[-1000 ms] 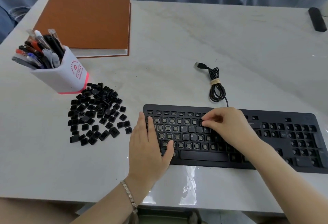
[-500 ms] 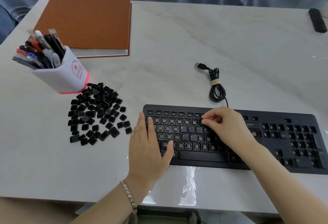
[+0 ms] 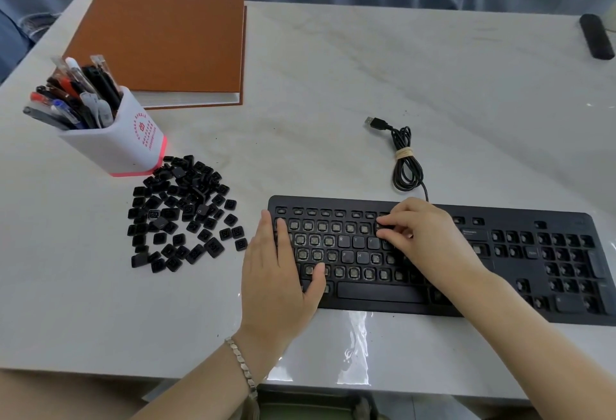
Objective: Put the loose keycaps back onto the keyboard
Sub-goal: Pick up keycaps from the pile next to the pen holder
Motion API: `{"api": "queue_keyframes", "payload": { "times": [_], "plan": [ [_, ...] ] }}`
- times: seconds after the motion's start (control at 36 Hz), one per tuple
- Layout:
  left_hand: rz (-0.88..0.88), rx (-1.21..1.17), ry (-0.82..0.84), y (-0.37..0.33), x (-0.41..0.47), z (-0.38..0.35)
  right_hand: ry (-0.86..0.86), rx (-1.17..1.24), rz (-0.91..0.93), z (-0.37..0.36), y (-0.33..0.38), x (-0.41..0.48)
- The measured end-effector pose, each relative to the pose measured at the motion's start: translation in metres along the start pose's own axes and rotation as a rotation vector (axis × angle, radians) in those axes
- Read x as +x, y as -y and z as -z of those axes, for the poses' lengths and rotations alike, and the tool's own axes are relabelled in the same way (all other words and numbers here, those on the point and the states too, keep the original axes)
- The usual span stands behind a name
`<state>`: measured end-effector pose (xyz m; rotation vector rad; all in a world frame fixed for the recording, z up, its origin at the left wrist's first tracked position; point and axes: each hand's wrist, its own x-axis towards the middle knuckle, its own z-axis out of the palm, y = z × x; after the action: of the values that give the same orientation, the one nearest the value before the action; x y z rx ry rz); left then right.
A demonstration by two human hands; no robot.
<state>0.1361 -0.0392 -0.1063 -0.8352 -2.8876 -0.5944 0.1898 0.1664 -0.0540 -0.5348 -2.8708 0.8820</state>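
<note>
A black keyboard (image 3: pixel 500 306) lies at the table's front right, with many bare key sockets and a few keycaps in place. My left hand (image 3: pixel 276 283) rests flat on its left end, fingers extended, holding nothing. My right hand (image 3: pixel 423 236) is curled over the number row, and its fingertips pinch and press a black keycap (image 3: pixel 380 227) into a socket there. A pile of loose black keycaps (image 3: pixel 183 213) lies on the table to the left of the keyboard, apart from both hands.
A white pen holder (image 3: pixel 123 143) full of pens stands just behind the pile. A brown notebook (image 3: pixel 163 39) lies at the back left. The keyboard's coiled USB cable (image 3: pixel 405 159) sits behind it. A black object (image 3: pixel 596 36) lies far right.
My right hand stays on the same spot of the number row, its fingers curling slightly. My left hand has not moved.
</note>
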Motion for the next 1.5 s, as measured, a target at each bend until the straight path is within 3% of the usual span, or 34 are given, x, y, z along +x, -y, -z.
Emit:
{"api": "queue_keyframes", "payload": {
  "times": [0.64, 0.92, 1.03, 1.17, 1.28, 1.5],
  "plan": [
    [0.011, 0.002, -0.002, -0.002, 0.000, 0.001, 0.015, -0.145, 0.315, 0.002, -0.012, 0.005],
    [0.009, 0.002, 0.003, -0.001, 0.000, 0.001, 0.004, -0.117, 0.326, 0.001, -0.013, 0.001],
    [0.007, 0.002, 0.010, -0.001, 0.000, 0.001, 0.052, -0.129, 0.190, 0.002, -0.008, 0.003],
    [0.014, -0.004, 0.017, -0.001, -0.001, 0.002, -0.077, -0.156, 0.062, -0.010, -0.004, -0.007],
    [0.006, -0.004, 0.021, -0.001, -0.001, 0.003, -0.257, -0.317, 0.216, -0.021, -0.006, -0.025],
    [0.002, -0.009, 0.034, -0.002, -0.001, 0.005, -0.301, -0.336, 0.190, -0.025, -0.008, -0.033]
  ]
}}
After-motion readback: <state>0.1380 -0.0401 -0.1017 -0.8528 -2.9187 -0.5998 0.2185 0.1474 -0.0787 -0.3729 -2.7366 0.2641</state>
